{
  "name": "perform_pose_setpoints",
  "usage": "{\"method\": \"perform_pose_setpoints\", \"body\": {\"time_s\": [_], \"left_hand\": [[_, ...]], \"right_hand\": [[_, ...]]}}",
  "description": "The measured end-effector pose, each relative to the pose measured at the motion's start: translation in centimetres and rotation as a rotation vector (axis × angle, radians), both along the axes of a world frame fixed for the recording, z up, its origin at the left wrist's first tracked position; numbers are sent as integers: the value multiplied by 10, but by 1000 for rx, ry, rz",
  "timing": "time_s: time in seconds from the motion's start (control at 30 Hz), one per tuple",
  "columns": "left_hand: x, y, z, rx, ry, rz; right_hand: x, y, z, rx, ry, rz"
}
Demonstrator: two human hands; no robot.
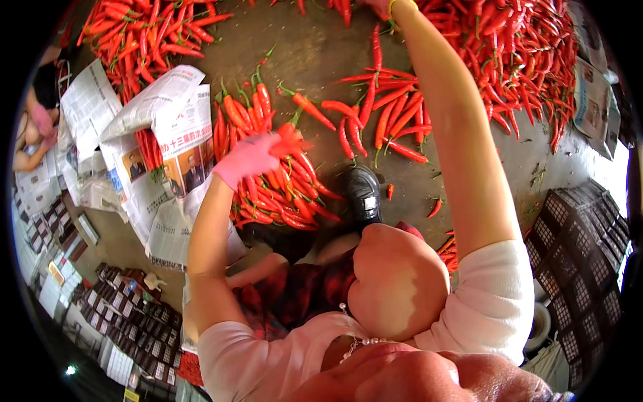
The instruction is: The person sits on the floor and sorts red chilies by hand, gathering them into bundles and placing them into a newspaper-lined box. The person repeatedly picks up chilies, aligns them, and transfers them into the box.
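My left hand [251, 158], in a pink glove, is closed on a few red chili peppers [293, 139], blurred by motion. Below and around it lies a pile of red chili peppers [274, 197] beside a newspaper-lined bundle. My right arm stretches forward to the top edge, where the gloved right hand [382, 8] is mostly cut off, a yellow band at its wrist. Its fingers are hidden, near some peppers [343, 9] at the top. Between my arms, loose chili peppers [402, 114] lie on the floor in front of my black shoe [362, 191].
A large chili heap [516, 53] spreads at the far right, another [144, 37] at the far left. Newspaper sheets [157, 124] stand around peppers on the left. Dark plastic crates [579, 261] are stacked at right, more crates [134, 321] at lower left. Another person's gloved hand [41, 120] shows at far left.
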State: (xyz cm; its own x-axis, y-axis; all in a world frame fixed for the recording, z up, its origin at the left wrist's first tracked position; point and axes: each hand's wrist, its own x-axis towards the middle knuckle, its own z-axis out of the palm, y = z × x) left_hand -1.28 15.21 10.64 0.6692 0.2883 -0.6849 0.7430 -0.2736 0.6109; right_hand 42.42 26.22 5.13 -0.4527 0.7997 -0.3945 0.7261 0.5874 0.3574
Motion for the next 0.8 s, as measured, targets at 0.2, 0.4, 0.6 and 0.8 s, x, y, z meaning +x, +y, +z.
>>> {"method": "perform_pose_setpoints", "body": {"time_s": [0.2, 0.4, 0.6, 0.8], "left_hand": [[-33, -38, 21, 281, 38, 94], [-33, -12, -6, 4, -264, 1274], [-38, -45, -42, 614, 282, 703], [-58, -36, -69, 215, -112, 1098]], "right_hand": [[-87, -84, -6, -231, 1186, -956], [-127, -135, -12, -307, 1053, -1011], [-153, -111, -15, -110, 360, -377], [-115, -68, -4, 142, 775, -528]]}}
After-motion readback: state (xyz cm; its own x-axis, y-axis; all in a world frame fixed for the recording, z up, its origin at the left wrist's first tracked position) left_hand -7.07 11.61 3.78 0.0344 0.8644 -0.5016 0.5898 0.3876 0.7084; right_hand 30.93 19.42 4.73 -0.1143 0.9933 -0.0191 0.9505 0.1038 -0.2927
